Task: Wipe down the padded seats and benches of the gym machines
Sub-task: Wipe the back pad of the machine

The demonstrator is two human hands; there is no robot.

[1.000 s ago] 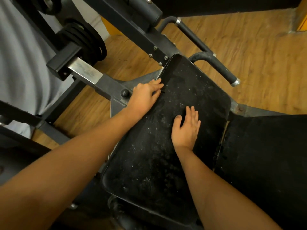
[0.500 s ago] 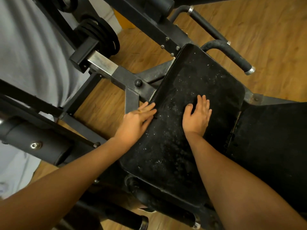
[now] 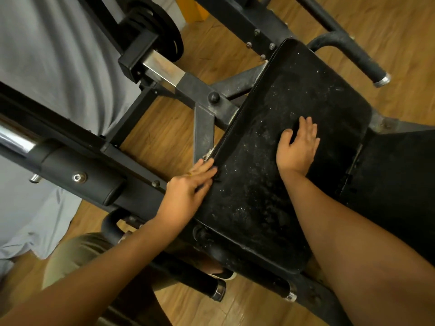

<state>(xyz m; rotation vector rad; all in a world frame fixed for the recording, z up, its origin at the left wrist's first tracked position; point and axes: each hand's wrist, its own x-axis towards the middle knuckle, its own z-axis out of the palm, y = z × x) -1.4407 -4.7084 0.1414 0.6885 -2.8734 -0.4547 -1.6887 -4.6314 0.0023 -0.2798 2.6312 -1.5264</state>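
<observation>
Lying flat, uncurled: R hand (image 3: 297,148) mid speckled black seat pad (image 3: 308,90), L hand (image 3: 188,196) at its edge; wood floor (image 3: 162,140).

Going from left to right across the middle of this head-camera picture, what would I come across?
First grey cloth → black padded roller → left hand, at the edge of the seat pad → right hand, flat on that pad → second black pad.

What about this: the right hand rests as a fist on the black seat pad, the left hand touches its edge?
No fist: the head view shows the right hand lying flat, fingers straight, on the seat pad; the left hand touches its edge.
</observation>
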